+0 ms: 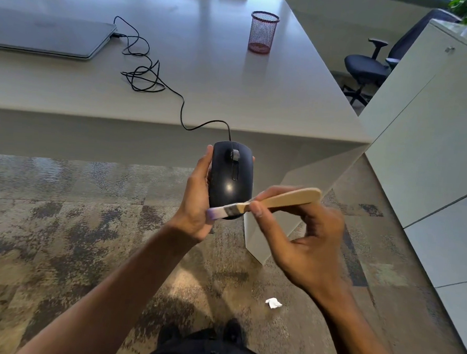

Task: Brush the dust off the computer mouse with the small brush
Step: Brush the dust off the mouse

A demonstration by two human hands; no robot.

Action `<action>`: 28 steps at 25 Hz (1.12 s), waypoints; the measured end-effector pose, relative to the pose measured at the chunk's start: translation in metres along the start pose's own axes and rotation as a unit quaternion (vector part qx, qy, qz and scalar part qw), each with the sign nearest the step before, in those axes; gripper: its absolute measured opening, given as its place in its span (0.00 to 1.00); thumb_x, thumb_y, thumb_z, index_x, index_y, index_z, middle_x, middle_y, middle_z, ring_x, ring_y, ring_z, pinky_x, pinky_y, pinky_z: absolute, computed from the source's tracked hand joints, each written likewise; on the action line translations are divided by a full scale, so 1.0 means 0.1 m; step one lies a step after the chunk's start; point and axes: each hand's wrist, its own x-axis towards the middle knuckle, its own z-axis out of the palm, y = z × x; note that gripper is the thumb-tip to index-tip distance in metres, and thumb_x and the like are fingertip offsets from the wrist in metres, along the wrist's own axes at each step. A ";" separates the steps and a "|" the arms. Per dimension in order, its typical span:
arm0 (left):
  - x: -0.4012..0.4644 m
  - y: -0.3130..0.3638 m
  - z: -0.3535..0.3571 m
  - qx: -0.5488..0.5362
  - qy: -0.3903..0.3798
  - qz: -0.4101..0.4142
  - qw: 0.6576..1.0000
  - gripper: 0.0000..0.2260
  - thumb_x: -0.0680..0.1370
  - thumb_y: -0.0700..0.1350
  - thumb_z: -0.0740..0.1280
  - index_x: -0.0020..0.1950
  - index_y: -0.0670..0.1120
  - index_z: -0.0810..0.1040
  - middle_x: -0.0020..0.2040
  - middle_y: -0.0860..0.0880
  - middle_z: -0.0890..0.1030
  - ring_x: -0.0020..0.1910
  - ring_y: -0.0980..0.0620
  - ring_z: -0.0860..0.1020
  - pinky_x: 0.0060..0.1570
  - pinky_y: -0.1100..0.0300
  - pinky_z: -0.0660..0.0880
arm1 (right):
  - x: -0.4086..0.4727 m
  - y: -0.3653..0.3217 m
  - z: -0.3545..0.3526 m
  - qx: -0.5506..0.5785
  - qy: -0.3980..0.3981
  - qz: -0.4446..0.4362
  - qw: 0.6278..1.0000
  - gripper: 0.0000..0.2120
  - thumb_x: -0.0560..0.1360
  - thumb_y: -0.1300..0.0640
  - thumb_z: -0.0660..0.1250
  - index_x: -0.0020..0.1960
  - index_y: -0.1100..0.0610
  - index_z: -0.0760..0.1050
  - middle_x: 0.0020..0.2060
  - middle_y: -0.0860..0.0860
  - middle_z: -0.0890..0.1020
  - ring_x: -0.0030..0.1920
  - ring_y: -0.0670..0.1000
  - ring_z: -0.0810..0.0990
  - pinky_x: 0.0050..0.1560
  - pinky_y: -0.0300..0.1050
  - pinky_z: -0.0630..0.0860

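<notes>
My left hand (196,199) grips a black wired computer mouse (231,174) from its left side, top face towards me, held in the air in front of the desk edge. Its black cable (151,76) runs up onto the desk in loose coils to a closed laptop. My right hand (302,235) pinches a small brush (266,203) with a pale wooden handle. The brush lies almost level, and its whitish, purple-tipped bristles rest across the near end of the mouse, by my left palm.
A grey desk (259,96) stands ahead with a closed laptop (49,35) at the left and a red mesh pen cup (263,32). White cabinets (431,134) stand on the right, an office chair (370,67) beyond. A crumpled white scrap (273,303) lies on the carpet.
</notes>
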 end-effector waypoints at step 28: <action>-0.04 -0.03 0.03 -0.061 -0.045 -0.011 0.997 0.27 0.81 0.60 0.54 0.62 0.42 0.81 0.54 0.43 0.84 0.44 0.50 0.82 0.42 0.55 0.80 | 0.10 0.14 -0.18 0.003 0.197 0.080 0.977 0.04 0.75 0.56 0.68 0.48 0.48 0.77 0.42 0.33 0.82 0.44 0.41 0.83 0.43 0.35 0.80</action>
